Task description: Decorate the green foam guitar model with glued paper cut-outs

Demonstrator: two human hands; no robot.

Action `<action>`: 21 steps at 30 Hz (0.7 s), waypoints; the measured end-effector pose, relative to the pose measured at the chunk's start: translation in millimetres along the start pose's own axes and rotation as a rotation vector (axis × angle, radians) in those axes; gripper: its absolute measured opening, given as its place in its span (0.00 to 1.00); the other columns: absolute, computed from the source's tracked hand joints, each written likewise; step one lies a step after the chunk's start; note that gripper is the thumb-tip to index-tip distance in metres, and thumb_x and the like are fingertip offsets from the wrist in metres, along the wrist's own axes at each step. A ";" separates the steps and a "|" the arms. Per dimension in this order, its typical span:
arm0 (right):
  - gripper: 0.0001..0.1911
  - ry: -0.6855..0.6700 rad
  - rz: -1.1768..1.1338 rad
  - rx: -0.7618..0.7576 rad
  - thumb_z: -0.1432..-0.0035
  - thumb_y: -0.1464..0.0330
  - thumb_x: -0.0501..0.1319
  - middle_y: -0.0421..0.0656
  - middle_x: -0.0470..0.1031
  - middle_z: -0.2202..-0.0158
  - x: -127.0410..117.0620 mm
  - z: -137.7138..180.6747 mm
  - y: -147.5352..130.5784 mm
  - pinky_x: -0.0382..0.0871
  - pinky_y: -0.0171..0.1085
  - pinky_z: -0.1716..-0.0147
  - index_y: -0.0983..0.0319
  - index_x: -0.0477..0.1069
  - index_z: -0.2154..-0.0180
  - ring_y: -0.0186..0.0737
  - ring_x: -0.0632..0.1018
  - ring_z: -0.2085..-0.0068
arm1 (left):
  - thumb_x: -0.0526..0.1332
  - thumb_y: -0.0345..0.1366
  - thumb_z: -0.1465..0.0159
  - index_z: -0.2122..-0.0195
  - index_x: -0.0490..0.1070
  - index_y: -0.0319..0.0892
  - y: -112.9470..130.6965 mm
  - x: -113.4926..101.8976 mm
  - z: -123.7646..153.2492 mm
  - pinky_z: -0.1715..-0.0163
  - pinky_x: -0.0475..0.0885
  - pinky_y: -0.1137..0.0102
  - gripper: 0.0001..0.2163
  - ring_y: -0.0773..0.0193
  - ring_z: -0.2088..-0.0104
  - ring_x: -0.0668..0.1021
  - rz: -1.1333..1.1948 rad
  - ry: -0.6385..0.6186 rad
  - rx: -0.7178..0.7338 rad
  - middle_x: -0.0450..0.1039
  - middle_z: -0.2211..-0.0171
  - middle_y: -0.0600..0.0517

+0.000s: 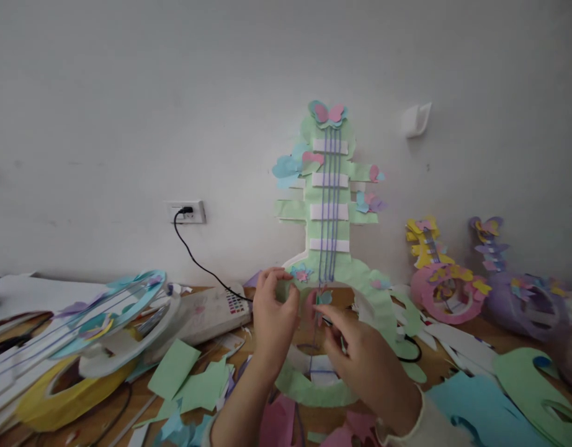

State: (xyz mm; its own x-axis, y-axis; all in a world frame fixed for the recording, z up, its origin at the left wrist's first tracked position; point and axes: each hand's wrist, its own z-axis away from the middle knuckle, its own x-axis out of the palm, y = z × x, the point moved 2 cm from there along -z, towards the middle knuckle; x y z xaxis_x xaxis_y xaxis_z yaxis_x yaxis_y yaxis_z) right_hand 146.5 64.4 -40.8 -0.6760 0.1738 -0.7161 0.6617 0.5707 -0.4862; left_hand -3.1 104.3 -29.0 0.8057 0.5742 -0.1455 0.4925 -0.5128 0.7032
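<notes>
A green paper guitar stands upright against the white wall, with purple strings, white strips and paper butterflies on its neck. My left hand grips the left rim of its round body near the sound hole, fingers curled over the edge. My right hand is closed in a pinch just right of the strings, holding a thin dark tool or string end that I cannot make out. A small teal butterfly sits between the two hands.
Blue and yellow paper guitars lie at the left. Yellow-pink and purple ones lean at the right. Green paper scraps, a white box, a black cable to a wall socket, and blue-green cutouts cover the table.
</notes>
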 end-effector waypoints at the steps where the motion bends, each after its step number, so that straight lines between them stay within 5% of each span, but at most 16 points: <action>1: 0.23 -0.020 0.014 -0.003 0.45 0.73 0.48 0.43 0.76 0.70 3.9 0.1 -2.3 0.62 0.38 0.74 0.60 0.67 0.47 0.41 0.76 0.72 | 0.57 0.28 0.44 0.70 0.66 0.44 0.4 0.2 0.0 0.54 0.66 0.64 0.04 0.60 0.58 0.72 -0.003 -0.003 0.000 0.68 0.64 0.51; 13: 0.20 -0.019 0.054 -0.076 0.46 0.75 0.50 0.40 0.73 0.75 14.6 3.7 -9.6 0.60 0.37 0.77 0.62 0.68 0.51 0.41 0.74 0.75 | 0.61 0.39 0.43 0.67 0.64 0.45 -0.3 -2.8 -2.0 0.67 0.66 0.69 0.07 0.62 0.68 0.70 -0.043 -0.001 -0.138 0.66 0.70 0.55; 18: 0.09 0.468 0.013 -0.186 0.40 0.73 0.52 0.41 0.73 0.69 -20.1 3.4 -5.9 0.65 0.38 0.65 0.59 0.67 0.59 0.38 0.73 0.67 | 0.61 0.43 0.44 0.61 0.65 0.43 4.0 -3.8 -1.8 0.67 0.68 0.68 0.13 0.61 0.67 0.73 -0.025 -0.044 -0.195 0.70 0.67 0.53; 21: 0.06 0.733 0.093 -0.119 0.40 0.69 0.55 0.44 0.71 0.63 -54.5 2.1 11.3 0.63 0.43 0.57 0.58 0.66 0.60 0.43 0.71 0.59 | 0.61 0.43 0.43 0.59 0.67 0.43 8.5 -3.7 -1.5 0.64 0.69 0.66 0.14 0.58 0.64 0.75 -0.014 -0.103 -0.214 0.72 0.64 0.50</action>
State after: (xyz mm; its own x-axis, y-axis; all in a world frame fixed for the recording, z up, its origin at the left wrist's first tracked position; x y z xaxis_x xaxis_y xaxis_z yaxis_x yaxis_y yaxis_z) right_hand 191.5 59.7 -8.2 -0.6892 0.6922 -0.2143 0.7155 0.6032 -0.3524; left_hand -2.4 98.8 -21.4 0.8338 0.5068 -0.2187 0.4317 -0.3517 0.8306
